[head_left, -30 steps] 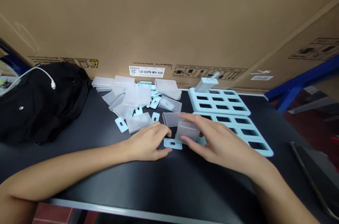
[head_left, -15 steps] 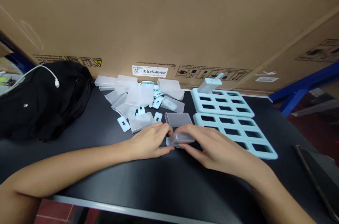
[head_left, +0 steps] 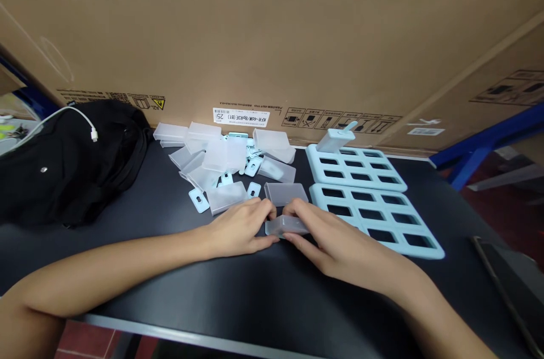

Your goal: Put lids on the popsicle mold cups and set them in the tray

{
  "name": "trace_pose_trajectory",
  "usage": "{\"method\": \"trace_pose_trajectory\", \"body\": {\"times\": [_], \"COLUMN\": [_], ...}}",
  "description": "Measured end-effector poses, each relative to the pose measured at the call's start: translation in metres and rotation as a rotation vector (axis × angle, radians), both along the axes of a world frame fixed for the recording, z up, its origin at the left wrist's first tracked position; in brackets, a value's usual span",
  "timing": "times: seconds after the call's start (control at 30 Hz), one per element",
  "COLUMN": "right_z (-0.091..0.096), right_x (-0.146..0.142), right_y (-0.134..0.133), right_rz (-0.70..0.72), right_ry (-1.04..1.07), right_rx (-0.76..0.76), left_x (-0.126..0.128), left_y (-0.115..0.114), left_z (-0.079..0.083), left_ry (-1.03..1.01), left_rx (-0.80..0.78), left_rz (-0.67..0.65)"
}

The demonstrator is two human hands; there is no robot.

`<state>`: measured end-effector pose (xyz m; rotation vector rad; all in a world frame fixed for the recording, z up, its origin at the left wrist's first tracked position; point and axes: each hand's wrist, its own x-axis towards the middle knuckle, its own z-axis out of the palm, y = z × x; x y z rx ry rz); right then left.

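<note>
Between my two hands is a translucent popsicle mould (head_left: 281, 225) with a light-blue cap at its left end, held low over the black table. My left hand (head_left: 244, 226) pinches the capped end between thumb and fingers. My right hand (head_left: 325, 234) grips the mould's body from the right, thumb below and fingers above. Just behind them lies another translucent mould (head_left: 285, 193). A pile of clear moulds (head_left: 225, 154) and light-blue caps (head_left: 198, 199) lies beyond my left hand.
Two light-blue racks with rectangular holes (head_left: 378, 217) (head_left: 357, 169) stand at the right; a capped mould (head_left: 335, 140) is in the far one. A cardboard box (head_left: 272, 53) stands behind. A black bag (head_left: 76, 161) is left, a dark phone-like device (head_left: 505, 285) right.
My right hand has shifted slightly left along the mould, its fingers closer to the capped end. My left hand stays nearly in place. The camera view has tilted slightly.
</note>
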<state>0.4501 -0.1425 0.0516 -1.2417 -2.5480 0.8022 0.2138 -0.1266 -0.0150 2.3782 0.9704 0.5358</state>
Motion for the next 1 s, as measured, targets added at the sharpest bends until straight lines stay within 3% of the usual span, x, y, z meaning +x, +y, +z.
{"method": "trace_pose_trajectory", "body": {"times": [0.13, 0.43, 0.6, 0.73, 0.83, 1.0], "right_z": [0.004, 0.003, 0.01, 0.006, -0.004, -0.02], "right_x": [-0.003, -0.002, 0.012, 0.007, -0.019, -0.07], "right_y": [-0.001, 0.005, 0.011, 0.033, 0.056, 0.088], "right_rz": [0.017, 0.13, 0.129, 0.007, -0.074, -0.028], "right_ry": [-0.019, -0.013, 0.225, 0.381, 0.228, -0.142], "right_rx": [-0.05, 0.042, -0.059, 0.005, 0.184, 0.442], "left_x": [-0.001, -0.001, 0.0, 0.002, 0.002, 0.002], "left_y": [0.0, -0.002, -0.008, -0.011, -0.013, -0.013], "left_z": [-0.001, 0.003, 0.005, 0.003, 0.001, -0.001], "left_ry": [-0.001, -0.008, -0.267, -0.49, -0.564, -0.584], "left_rx": [0.01, 0.08, 0.174, 0.275, 0.323, 0.37], "left_rz": [-0.006, -0.016, -0.014, -0.044, -0.062, -0.099]}}
